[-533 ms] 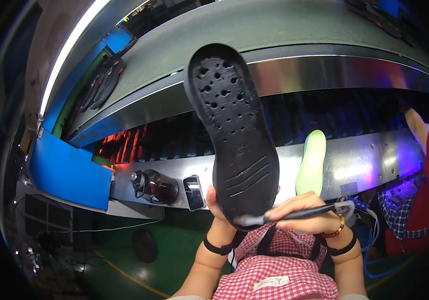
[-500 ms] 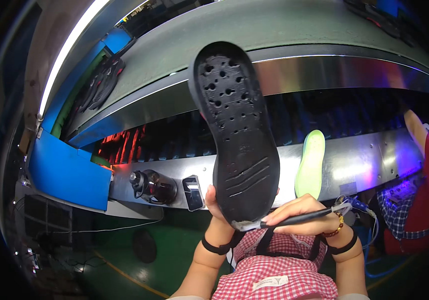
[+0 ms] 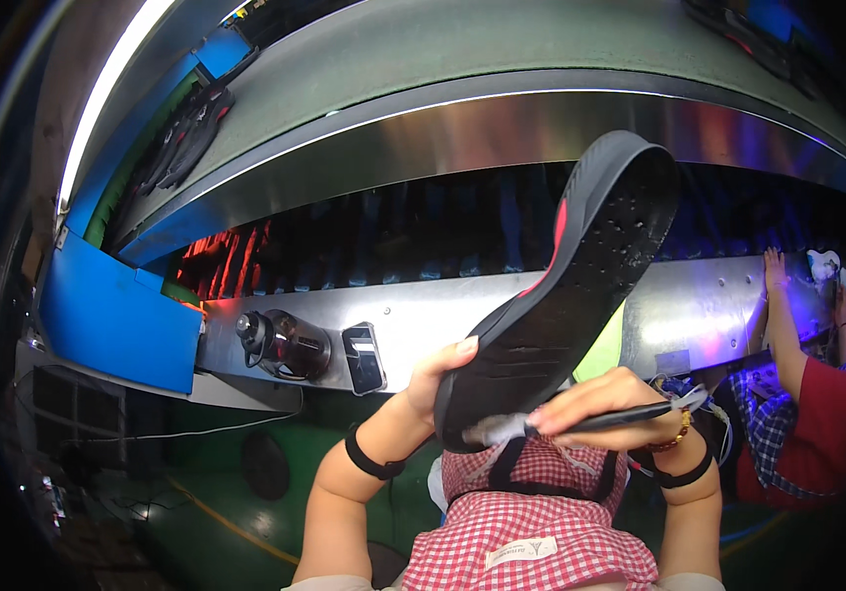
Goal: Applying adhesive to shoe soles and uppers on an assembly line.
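My left hand (image 3: pixel 435 376) grips a black shoe sole (image 3: pixel 551 320) by the edge of its near end, thumb on the side wall. The sole is tilted, its far end leaning up to the right, with holes in the far half and a red patch on its left side wall. In my right hand (image 3: pixel 605 406) is a black-handled brush (image 3: pixel 620 418). Its pale bristles touch the sole's surface at the near end. A yellow-green insole-shaped piece (image 3: pixel 604 347) lies on the metal ledge, partly hidden behind the sole.
A dark bottle (image 3: pixel 287 345) and a phone (image 3: pixel 364 358) rest on the metal ledge (image 3: pixel 413 320) at left. Beyond runs a green conveyor belt (image 3: pixel 462 59) carrying dark shoe parts (image 3: pixel 184 138). At right, a co-worker in a red sleeve (image 3: pixel 832 409) reaches over the ledge.
The sole has turned, its far end swinging right and its left side wall coming into view. The brush stays at the near end. The co-worker's arms now reach farther into view.
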`<state>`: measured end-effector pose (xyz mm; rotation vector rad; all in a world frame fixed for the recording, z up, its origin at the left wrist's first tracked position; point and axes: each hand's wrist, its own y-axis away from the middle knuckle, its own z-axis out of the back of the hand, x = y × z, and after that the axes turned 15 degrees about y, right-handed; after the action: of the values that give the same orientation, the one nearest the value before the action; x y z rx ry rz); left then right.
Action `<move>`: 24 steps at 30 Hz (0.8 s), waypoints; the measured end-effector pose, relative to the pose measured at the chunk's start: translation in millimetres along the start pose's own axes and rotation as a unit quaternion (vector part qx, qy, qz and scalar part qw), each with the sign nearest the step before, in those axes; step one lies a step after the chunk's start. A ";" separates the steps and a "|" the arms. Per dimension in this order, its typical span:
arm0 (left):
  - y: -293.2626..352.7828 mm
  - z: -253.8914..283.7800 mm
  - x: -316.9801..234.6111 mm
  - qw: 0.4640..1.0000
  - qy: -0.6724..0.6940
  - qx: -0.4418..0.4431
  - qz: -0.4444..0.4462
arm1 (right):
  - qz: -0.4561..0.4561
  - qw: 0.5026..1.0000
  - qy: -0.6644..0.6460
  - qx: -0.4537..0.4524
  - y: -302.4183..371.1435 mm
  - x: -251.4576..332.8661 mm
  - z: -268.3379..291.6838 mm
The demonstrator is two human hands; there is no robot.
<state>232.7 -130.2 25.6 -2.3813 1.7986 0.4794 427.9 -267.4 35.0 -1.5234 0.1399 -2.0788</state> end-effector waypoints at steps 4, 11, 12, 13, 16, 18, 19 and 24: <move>-4.5 -1.5 -2.5 0.998 0.029 -0.028 0.053 | 0.026 0.998 -0.001 0.051 2.8 -2.1 -5.7; -4.2 -12.7 -3.4 0.980 -0.072 -0.134 0.131 | 0.005 0.996 0.070 0.051 1.0 7.9 8.4; -4.7 -14.6 0.5 0.981 -0.097 -0.120 0.120 | -0.008 0.990 0.103 0.095 -2.0 12.2 9.2; -5.0 -13.4 -0.7 0.981 -0.095 -0.120 0.119 | -0.020 0.981 0.137 0.138 -4.2 16.8 11.5; -0.6 -8.5 -2.2 0.974 -0.092 -0.120 0.169 | -0.018 0.978 0.153 0.140 1.4 17.0 16.9; -0.9 -7.2 -1.0 0.974 -0.087 -0.107 0.181 | -0.024 0.981 0.160 0.107 3.1 13.3 20.4; 0.0 -10.4 -1.8 0.974 -0.086 -0.106 0.180 | -0.025 0.981 0.161 0.109 3.5 13.6 19.9; 10.6 -18.8 -5.0 0.951 -0.191 -0.135 0.201 | -0.045 0.953 0.238 0.184 -3.8 26.3 28.2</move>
<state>224.7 -133.9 46.0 -1.8680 2.1262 1.2099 446.7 -270.4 68.8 -0.8085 -0.1387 -2.3499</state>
